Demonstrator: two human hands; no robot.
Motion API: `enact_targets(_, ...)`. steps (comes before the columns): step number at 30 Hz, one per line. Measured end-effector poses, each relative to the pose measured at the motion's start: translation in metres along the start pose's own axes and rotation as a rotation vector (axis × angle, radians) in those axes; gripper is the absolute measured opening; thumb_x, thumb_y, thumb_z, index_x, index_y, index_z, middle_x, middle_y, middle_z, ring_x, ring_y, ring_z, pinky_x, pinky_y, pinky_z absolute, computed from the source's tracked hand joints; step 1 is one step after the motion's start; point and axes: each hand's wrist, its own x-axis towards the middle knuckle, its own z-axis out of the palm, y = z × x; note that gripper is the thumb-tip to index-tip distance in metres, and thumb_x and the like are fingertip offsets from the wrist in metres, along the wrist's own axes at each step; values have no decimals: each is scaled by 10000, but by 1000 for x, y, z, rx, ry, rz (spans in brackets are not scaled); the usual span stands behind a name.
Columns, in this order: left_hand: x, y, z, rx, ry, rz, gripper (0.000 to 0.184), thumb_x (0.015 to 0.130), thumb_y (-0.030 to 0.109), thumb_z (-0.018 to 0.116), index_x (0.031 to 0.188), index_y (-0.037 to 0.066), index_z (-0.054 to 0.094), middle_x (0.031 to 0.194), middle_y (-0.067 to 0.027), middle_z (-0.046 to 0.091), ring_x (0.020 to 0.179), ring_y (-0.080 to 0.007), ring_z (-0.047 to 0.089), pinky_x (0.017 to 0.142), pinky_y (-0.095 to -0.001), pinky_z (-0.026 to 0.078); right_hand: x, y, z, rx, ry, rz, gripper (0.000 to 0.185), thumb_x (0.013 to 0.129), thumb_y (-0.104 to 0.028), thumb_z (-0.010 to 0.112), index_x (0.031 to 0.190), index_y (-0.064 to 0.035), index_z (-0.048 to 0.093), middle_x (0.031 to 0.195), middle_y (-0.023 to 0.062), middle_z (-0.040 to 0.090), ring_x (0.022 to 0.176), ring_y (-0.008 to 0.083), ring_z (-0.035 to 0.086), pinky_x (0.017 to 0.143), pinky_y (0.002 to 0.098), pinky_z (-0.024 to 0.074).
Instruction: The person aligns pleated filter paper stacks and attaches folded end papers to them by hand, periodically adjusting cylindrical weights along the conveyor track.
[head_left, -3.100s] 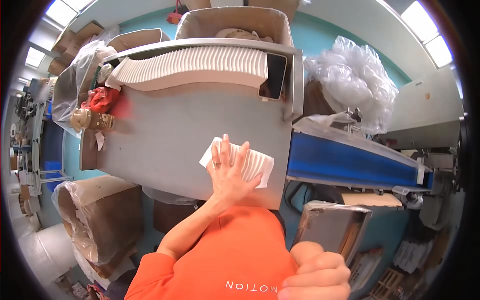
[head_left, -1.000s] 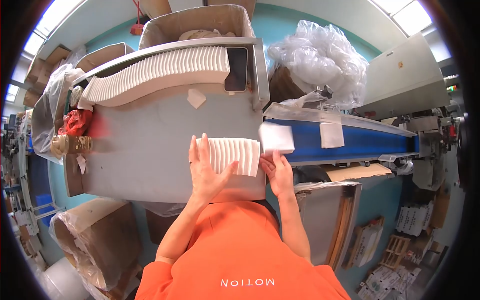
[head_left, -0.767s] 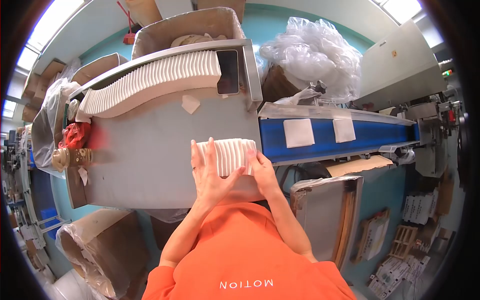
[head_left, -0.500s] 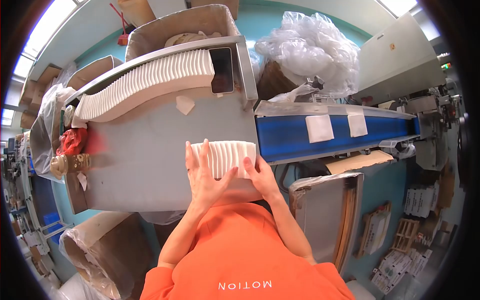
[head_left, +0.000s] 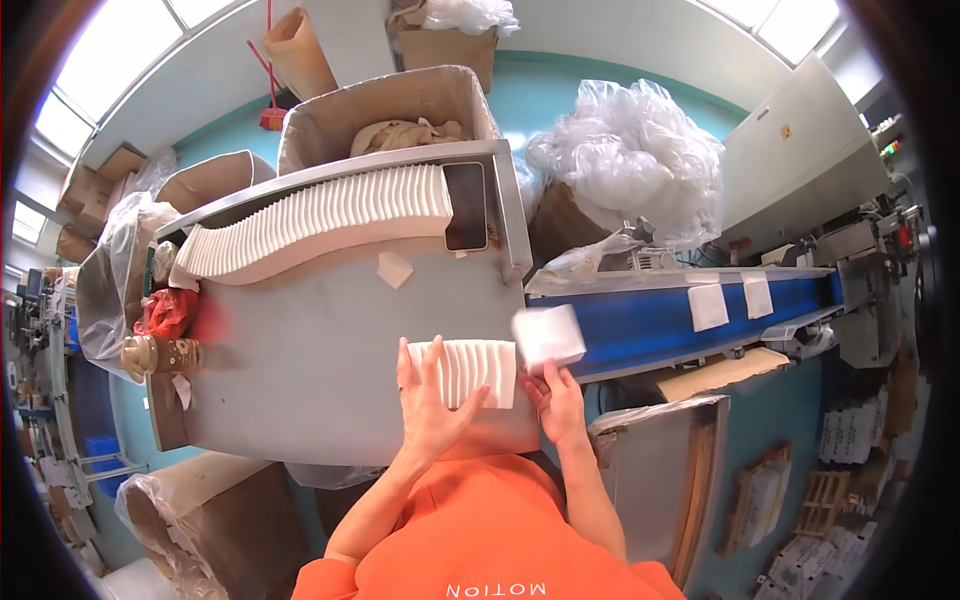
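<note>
A short row of white folded pieces (head_left: 467, 372) stands on the grey metal table (head_left: 300, 370) near its front edge. My left hand (head_left: 432, 400) lies on the left part of this row with its fingers spread. To the right of the row, my right hand (head_left: 556, 400) is at the near edge of a single white folded piece (head_left: 549, 336), which is slightly blurred, over the start of the blue belt (head_left: 625, 333). Its fingertips are partly hidden by that piece. Farther along the belt lie two more white pieces (head_left: 708, 307).
A long white pleated row (head_left: 320, 220) runs along the back rail, beside a phone (head_left: 465, 206). A loose white scrap (head_left: 395, 269) lies below it. At the left are a red bag (head_left: 167, 313) and a jar (head_left: 160, 355). Clear plastic bags (head_left: 640, 160) bulge behind the belt.
My right hand has moved from the row's right end to the belt, with a white piece at its fingertips. The two pieces on the belt have shifted right. The whole view has tilted upward.
</note>
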Motion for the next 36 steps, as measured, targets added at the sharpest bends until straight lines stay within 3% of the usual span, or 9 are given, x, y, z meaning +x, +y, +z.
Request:
enact_targets(3, -4, 2, 4, -7, -28, 13, 943, 757, 372, 833, 1493, 90, 314, 1517, -374, 133, 1436, -504, 169, 1100, -580, 285, -13, 1, 35, -681, -168, -258, 421, 1010, -335, 595, 1239, 15, 556, 1009, 68, 645, 899, 105, 597, 797, 255, 496)
enact_targets(9, -2, 8, -1, -16, 2, -11, 927, 767, 362, 830, 1489, 91, 316, 1517, -373, 127, 1449, -499, 132, 1111, -567, 282, -18, -4, 44, -76, -160, 159, 301, 988, -204, 616, 1188, 21, 609, 973, 56, 664, 897, 138, 630, 820, 285, 525)
enact_targets(12, -3, 1, -3, -14, -17, -24, 924, 770, 360, 828, 1495, 105, 316, 1521, -371, 125, 1450, -499, 131, 1113, -566, 282, -15, 2, 13, -377, -210, 175, 286, 983, -157, 608, 1219, 5, 600, 1006, 54, 668, 905, 142, 640, 834, 307, 542)
enact_targets(14, -2, -3, -1, -46, -46, -24, 924, 770, 359, 828, 1498, 112, 314, 1524, -370, 123, 1451, -500, 131, 1113, -569, 281, -12, 0, 14, -19, -12, 24, 334, 994, -207, 611, 1248, 1, 552, 1130, 80, 641, 944, 148, 636, 826, 312, 552)
enact_targets(20, -5, 11, 6, -22, -109, 38, 966, 745, 369, 842, 1507, 115, 304, 1527, -364, 114, 1453, -492, 136, 1105, -550, 312, -19, 2, 47, -766, -157, -237, 417, 1013, -356, 581, 1222, 5, 590, 991, 50, 644, 880, 107, 589, 782, 254, 486)
enact_targets(25, -3, 5, 6, 9, -32, 31, 984, 743, 360, 844, 1513, 96, 291, 1532, -358, 111, 1453, -492, 139, 1109, -548, 313, -18, -3, 22, -684, -251, 96, 317, 1017, -244, 562, 1212, 5, 591, 1036, 57, 652, 891, 129, 616, 748, 266, 500)
enact_targets(28, -2, -2, 7, -97, -40, 23, 957, 758, 339, 832, 1516, 102, 299, 1532, -362, 139, 1441, -500, 180, 1103, -567, 302, -11, 9, 13, -110, -37, -45, 322, 1014, -239, 572, 1226, 3, 572, 1118, 85, 641, 951, 167, 635, 788, 284, 523)
enact_targets(33, -4, -4, 14, -211, -141, 13, 976, 768, 330, 831, 1529, 97, 265, 1528, -319, 176, 1456, -487, 156, 1112, -555, 316, -24, -5, 46, -817, -129, -334, 481, 991, -379, 614, 1245, 26, 556, 1094, 111, 666, 956, 174, 629, 886, 286, 489)
enact_targets(36, -7, 6, 13, -104, -94, 54, 1004, 765, 335, 834, 1537, 91, 241, 1532, -321, 168, 1457, -488, 149, 1113, -552, 318, -10, 7, 38, -599, -206, -127, 382, 1009, -309, 587, 1202, 19, 599, 1008, 84, 674, 919, 163, 634, 830, 291, 508)
